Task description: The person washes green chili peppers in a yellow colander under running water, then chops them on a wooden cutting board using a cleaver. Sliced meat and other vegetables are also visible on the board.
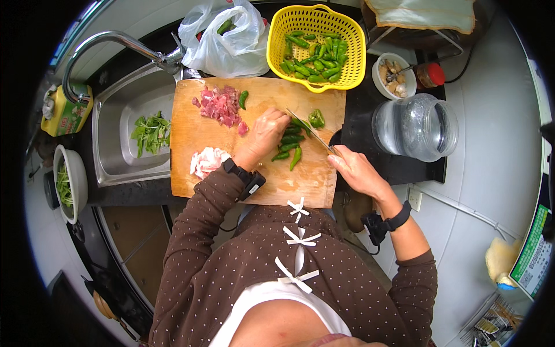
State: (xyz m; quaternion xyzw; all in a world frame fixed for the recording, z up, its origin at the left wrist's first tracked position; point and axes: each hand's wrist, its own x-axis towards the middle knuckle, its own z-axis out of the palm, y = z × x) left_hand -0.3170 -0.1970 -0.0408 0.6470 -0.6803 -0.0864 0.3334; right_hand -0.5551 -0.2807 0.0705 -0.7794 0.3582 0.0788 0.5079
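Note:
On the wooden cutting board, my right hand grips a knife by its handle. Its blade slants across a green chili pepper. The curled fingers of my left hand hold that pepper just left of the blade; the fingertips are partly hidden. Several whole green peppers lie below the blade, and cut pepper pieces sit beyond it. Chopped red meat is heaped at the upper left, with a single pepper beside it. Pale, fatty meat slices lie at the lower left.
A yellow basket of peppers overlaps the board's far edge, beside a plastic bag. Leafy greens lie in the steel sink under a faucet. Rightward stand a white bowl, a red-lidded jar and a large clear jar.

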